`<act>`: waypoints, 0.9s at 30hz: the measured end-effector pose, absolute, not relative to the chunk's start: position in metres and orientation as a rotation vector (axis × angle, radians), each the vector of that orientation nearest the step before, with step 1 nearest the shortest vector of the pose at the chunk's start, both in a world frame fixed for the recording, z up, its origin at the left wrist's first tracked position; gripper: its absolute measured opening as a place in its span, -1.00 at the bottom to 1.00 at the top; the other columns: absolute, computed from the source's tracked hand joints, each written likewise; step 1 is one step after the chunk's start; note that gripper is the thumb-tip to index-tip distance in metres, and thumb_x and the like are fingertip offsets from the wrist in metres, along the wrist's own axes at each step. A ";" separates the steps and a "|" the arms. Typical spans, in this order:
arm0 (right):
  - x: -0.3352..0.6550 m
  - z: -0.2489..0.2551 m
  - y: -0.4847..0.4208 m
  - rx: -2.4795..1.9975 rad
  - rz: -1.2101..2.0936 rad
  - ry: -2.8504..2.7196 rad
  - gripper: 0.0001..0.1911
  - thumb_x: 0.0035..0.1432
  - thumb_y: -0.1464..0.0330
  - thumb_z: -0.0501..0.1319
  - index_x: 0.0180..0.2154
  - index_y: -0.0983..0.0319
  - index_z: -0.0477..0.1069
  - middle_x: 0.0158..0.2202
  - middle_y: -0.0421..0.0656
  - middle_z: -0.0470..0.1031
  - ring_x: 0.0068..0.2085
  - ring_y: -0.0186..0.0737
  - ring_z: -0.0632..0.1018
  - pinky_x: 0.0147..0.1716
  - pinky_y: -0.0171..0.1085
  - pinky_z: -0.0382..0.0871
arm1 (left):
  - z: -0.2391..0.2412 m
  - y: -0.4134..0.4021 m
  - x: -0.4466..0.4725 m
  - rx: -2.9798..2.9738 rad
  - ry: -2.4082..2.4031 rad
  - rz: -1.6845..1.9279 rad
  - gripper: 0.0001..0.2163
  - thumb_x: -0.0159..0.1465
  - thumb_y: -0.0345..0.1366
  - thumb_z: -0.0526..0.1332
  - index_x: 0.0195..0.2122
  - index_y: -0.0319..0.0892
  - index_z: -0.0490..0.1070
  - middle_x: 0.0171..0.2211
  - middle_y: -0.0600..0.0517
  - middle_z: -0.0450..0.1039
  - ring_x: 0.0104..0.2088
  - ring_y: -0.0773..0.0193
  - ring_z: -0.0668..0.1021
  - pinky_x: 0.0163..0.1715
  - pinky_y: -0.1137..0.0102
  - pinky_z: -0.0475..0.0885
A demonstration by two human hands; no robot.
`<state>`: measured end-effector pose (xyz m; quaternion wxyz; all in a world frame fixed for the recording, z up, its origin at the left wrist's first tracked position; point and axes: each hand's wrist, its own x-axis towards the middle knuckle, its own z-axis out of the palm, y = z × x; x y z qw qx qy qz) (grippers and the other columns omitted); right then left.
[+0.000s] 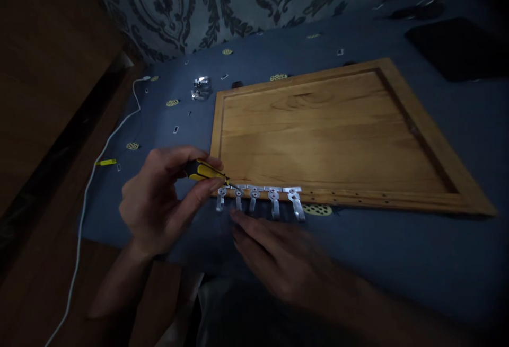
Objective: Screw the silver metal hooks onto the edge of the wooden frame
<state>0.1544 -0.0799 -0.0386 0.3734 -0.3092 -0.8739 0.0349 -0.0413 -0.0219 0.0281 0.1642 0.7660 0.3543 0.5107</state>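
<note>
In my left hand is a screwdriver with a yellow and black handle, pinched between thumb and fingers. Its tip points down and right to the second metal hook from the left. My right hand reaches in from the lower right, its fingertips drawn together at that hook's lower end. Several similar hooks stand in a row along the near edge of a framed wooden board, their lower ends jutting past the edge. Screw heads show in them. Small dark holes follow to the right.
A small heap of metal hooks lies beyond the board's left corner. The blue patterned cloth lies beneath. A white cable with a yellow tag runs down the left. A dark flat object rests at far right.
</note>
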 end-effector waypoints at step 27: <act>0.157 -0.034 -0.083 -0.858 -0.083 -2.195 -0.73 0.40 0.52 0.12 -0.20 0.37 0.62 -0.04 0.08 0.69 -0.29 -0.22 0.68 -0.35 -0.28 0.63 | 0.031 -0.023 -0.038 2.174 1.060 1.419 -0.66 0.26 -0.35 0.46 0.03 0.07 0.52 -0.19 0.14 0.61 -0.23 0.23 0.70 -0.24 0.29 0.76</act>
